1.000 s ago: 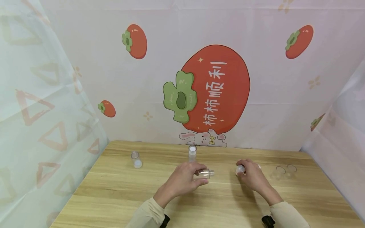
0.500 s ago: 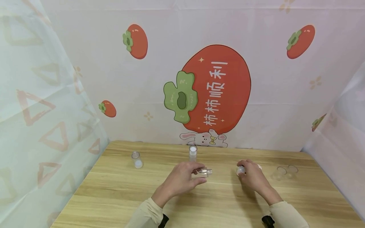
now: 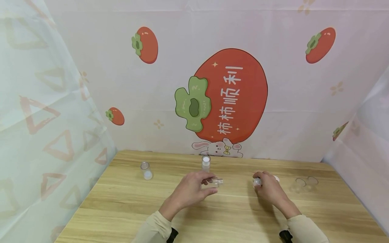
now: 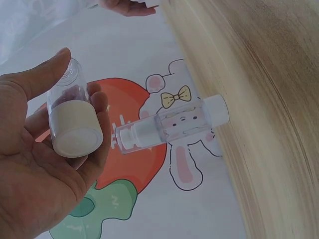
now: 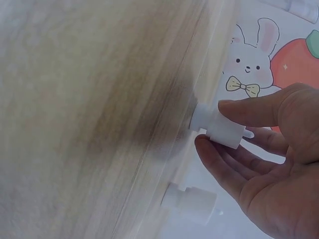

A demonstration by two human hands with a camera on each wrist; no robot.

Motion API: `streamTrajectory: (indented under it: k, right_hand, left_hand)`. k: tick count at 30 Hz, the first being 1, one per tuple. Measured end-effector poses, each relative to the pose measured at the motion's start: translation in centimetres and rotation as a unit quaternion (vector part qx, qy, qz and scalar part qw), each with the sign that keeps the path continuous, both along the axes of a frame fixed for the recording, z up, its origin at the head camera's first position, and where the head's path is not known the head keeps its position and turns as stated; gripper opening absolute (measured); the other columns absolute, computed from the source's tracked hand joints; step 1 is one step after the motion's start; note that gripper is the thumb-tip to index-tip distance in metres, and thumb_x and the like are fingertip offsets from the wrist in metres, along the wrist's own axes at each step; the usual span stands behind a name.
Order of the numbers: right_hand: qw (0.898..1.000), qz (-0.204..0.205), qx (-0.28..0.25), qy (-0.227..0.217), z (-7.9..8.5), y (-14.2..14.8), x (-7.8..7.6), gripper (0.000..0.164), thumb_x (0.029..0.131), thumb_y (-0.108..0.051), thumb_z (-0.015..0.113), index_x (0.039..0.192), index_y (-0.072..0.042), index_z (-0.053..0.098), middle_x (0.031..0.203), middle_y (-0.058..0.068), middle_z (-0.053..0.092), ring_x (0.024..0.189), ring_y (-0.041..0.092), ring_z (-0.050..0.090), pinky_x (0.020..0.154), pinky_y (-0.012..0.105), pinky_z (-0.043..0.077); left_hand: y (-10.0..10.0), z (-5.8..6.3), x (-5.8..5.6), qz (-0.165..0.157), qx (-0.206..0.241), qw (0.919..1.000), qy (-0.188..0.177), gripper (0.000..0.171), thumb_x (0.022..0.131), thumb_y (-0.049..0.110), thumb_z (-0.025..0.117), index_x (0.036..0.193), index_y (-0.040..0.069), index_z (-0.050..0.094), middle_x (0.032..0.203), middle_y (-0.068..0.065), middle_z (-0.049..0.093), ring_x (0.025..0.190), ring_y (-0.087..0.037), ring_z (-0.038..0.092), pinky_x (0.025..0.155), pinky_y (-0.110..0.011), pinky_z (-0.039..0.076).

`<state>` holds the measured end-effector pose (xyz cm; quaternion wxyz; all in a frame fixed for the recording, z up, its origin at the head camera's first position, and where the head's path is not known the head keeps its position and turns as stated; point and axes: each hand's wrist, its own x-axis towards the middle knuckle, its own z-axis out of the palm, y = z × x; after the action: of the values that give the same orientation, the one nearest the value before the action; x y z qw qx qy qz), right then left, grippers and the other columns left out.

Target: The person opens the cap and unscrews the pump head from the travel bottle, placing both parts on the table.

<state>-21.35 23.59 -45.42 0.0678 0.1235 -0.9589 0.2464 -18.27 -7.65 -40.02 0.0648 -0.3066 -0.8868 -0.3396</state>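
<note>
My left hand (image 3: 189, 189) grips a small clear bottle (image 4: 75, 119) with a white bottom part, tilted on its side with the bare neck pointing right in the head view. The right hand (image 3: 270, 187) pinches a white pump head (image 5: 227, 127) between thumb and fingers, its flat end right at the table top. Beside it stands a second white pump head (image 5: 192, 204), mostly hidden behind the right hand in the head view. Behind the left hand, a clear bottle with white pump and clear cap (image 4: 169, 124) stands upright.
On the wooden table (image 3: 121, 209), another clear container with a white bottom (image 3: 146, 171) stands at the left. Two clear caps (image 3: 310, 184) stand at the right. A printed cloth backdrop (image 3: 282, 135) rises along the table's back edge, with cloth at both sides.
My left hand has drifted slightly left with the clear bottle, away from the right hand. The right hand stays in place, pinching the pump head throughout.
</note>
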Motion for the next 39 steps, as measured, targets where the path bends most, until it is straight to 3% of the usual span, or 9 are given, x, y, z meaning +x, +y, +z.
streamTrajectory:
  k: [5,11,17,20,26,39]
  right_hand:
    - [1.0,-0.001,0.0,-0.003,-0.1,0.1,0.0,0.033,0.077,0.007,0.076,0.11,0.006,0.068,0.104,0.021,0.066,0.09,0.035,0.066,0.075,0.051,0.057]
    - [1.0,-0.002,0.004,0.001,-0.2,0.2,0.1,0.037,0.077,0.002,0.078,0.113,0.006,0.067,0.106,0.021,0.066,0.091,0.034,0.066,0.075,0.049,0.057]
    - [1.0,-0.004,0.012,0.013,0.2,0.3,0.4,0.04,0.078,-0.001,0.08,0.114,0.006,0.066,0.106,0.022,0.065,0.088,0.033,0.065,0.072,0.048,0.057]
    - [1.0,-0.007,0.012,0.013,0.6,0.3,0.7,0.041,0.079,-0.003,0.08,0.117,0.005,0.066,0.109,0.022,0.064,0.088,0.033,0.065,0.072,0.048,0.056]
    - [1.0,-0.005,0.012,0.023,1.0,0.3,0.9,0.043,0.081,-0.006,0.08,0.12,0.004,0.065,0.116,0.023,0.063,0.096,0.04,0.065,0.077,0.054,0.055]
    - [0.998,0.009,0.018,0.059,1.8,0.0,1.5,0.039,0.085,-0.008,0.08,0.12,0.002,0.065,0.116,0.02,0.063,0.1,0.043,0.064,0.081,0.059,0.053]
  left_hand:
    - [-0.4,-0.1,-0.2,0.013,0.01,0.9998,-0.006,0.033,0.088,0.026,0.082,0.116,0.011,0.074,0.101,0.001,0.074,0.089,-0.012,0.068,0.077,-0.026,0.054]
    - [-1.2,-0.7,-0.6,0.056,0.033,0.9977,-0.019,0.038,0.087,0.024,0.082,0.12,0.007,0.073,0.105,-0.002,0.074,0.092,-0.014,0.067,0.078,-0.03,0.055]
    - [-2.3,-1.6,-1.4,0.084,0.078,0.9924,-0.045,0.041,0.089,0.022,0.08,0.124,0.004,0.07,0.105,-0.005,0.073,0.096,-0.022,0.068,0.084,-0.042,0.057]
    - [-2.9,-1.9,-1.8,0.108,0.104,0.9869,-0.059,0.04,0.09,0.022,0.08,0.124,0.004,0.069,0.105,-0.005,0.072,0.097,-0.025,0.068,0.085,-0.047,0.056]
    - [-4.0,-2.8,-3.0,0.159,0.155,0.972,-0.076,0.036,0.088,0.018,0.081,0.119,0.004,0.07,0.101,-0.007,0.071,0.096,-0.026,0.066,0.084,-0.045,0.055]
    - [-6.4,-4.3,-4.7,0.209,0.221,0.9448,-0.122,0.033,0.09,0.01,0.077,0.12,-0.001,0.067,0.105,-0.011,0.07,0.098,-0.026,0.068,0.086,-0.039,0.057]
